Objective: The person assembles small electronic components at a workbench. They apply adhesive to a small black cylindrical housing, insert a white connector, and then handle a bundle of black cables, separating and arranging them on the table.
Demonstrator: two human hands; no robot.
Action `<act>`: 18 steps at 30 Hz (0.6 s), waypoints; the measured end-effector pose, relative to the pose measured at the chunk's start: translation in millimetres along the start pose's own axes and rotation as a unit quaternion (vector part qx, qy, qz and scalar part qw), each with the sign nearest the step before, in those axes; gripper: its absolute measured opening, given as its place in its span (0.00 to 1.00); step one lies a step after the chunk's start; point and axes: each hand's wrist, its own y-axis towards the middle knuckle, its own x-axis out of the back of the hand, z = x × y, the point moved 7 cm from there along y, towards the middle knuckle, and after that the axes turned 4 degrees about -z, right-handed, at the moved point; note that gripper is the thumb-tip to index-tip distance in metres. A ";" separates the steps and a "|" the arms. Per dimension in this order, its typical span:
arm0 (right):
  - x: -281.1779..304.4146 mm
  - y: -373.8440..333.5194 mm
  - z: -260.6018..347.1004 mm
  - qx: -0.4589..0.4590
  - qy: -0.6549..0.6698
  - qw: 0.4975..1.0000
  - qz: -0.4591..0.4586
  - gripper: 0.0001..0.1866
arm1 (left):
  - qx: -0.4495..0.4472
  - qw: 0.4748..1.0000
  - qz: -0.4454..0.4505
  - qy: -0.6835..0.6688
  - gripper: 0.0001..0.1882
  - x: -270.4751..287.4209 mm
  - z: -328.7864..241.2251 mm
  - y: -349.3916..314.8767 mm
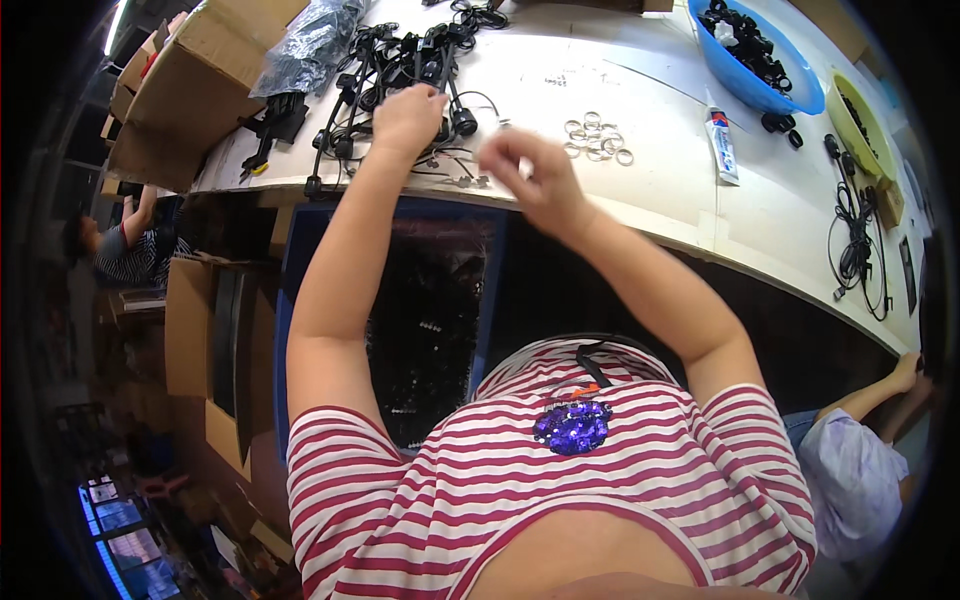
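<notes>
My left hand (pixel 408 122) is closed at the near side of a pile of black cables (pixel 400 60) with small black fittings. A black piece shows right beside its fingers, but what they grip is hidden. To its right, my right hand (pixel 540 182) is raised over the table's front edge, a little blurred, with thumb and fingers curled together. Whatever it pinches is too small to make out. A thin dark wire (pixel 485 97) arcs between the hands from a black round fitting (pixel 464 122). Several metal rings (pixel 600 140) lie to the right.
A glue tube (pixel 722 145), a blue basin (pixel 805 92) of black parts, a yellow-green bowl (pixel 848 100) and a coiled black cable (pixel 855 235) are on the right. A cardboard box (pixel 165 130) and plastic bag (pixel 305 50) stand left. Below the table is a blue bin (pixel 300 240). Other people are at both sides.
</notes>
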 end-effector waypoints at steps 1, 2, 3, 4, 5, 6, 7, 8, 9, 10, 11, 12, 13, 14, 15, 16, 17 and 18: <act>-2.7 -17.3 7.4 0.009 -0.005 1.000 0.021 0.06 | 0.015 0.998 0.027 0.052 0.22 -13.8 2.7 2.8; -3.2 -32.3 12.6 -0.024 -0.001 0.998 0.055 0.06 | 0.039 0.997 0.031 0.056 0.22 -13.5 0.0 3.8; -0.5 -45.4 19.3 -0.045 -0.012 0.996 0.081 0.06 | 0.064 0.995 0.035 0.061 0.21 -13.6 -2.8 4.7; 4.2 -55.5 25.9 -0.041 -0.013 0.995 0.087 0.06 | 0.077 0.995 0.057 -0.042 0.21 -17.8 4.2 11.6; 9.2 -63.3 29.4 -0.036 -0.014 0.995 0.095 0.06 | 0.089 0.982 0.079 -0.144 0.21 -22.6 18.8 20.4; 19.0 -67.8 29.6 -0.040 -0.020 0.995 0.087 0.06 | 0.120 0.944 0.080 -0.296 0.17 -24.2 29.8 23.9; 29.7 -72.1 29.9 -0.045 -0.027 0.996 0.077 0.06 | 0.116 0.904 0.033 -0.409 0.12 -11.1 30.7 23.9; 37.9 -75.9 29.5 -0.050 -0.029 0.996 0.070 0.06 | 0.068 0.894 0.030 -0.442 0.12 -0.5 44.8 31.9; 48.4 -79.2 25.7 -0.071 -0.033 0.996 0.052 0.06 | 0.060 0.868 0.000 -0.493 0.10 20.5 35.5 25.5; 56.7 -81.6 23.2 -0.090 -0.033 0.995 0.038 0.06 | 0.068 0.853 -0.026 -0.517 0.10 41.5 32.2 16.3; 64.0 -83.9 20.5 -0.109 -0.032 0.993 0.024 0.06 | 0.056 0.827 -0.042 -0.558 0.12 54.7 35.2 13.8; 68.9 -86.4 20.3 -0.108 -0.035 0.993 0.016 0.06 | 0.046 0.812 -0.040 -0.580 0.13 67.6 38.7 8.7; 72.6 -87.4 21.9 -0.106 -0.037 0.994 0.017 0.06 | 0.038 0.796 -0.038 -0.603 0.14 78.5 40.0 1.8; 76.1 -87.3 24.4 -0.104 -0.040 0.994 0.017 0.06 | 0.017 0.805 -0.048 -0.591 0.14 90.4 37.5 -7.6; 77.7 -87.2 27.5 -0.103 -0.041 0.994 0.019 0.06 | -0.002 0.814 -0.058 -0.579 0.14 100.1 36.9 -17.8; 79.9 -83.9 32.5 -0.085 -0.054 0.995 0.016 0.07 | -0.001 0.826 -0.068 -0.560 0.14 103.8 40.6 -23.8; 80.9 -82.4 32.2 -0.098 -0.041 0.994 0.012 0.07 | 0.005 0.833 -0.082 -0.547 0.14 99.4 45.3 -25.3; 79.3 -80.9 32.6 -0.110 -0.026 0.994 0.010 0.07 | 0.012 0.840 -0.098 -0.533 0.14 89.9 52.6 -26.1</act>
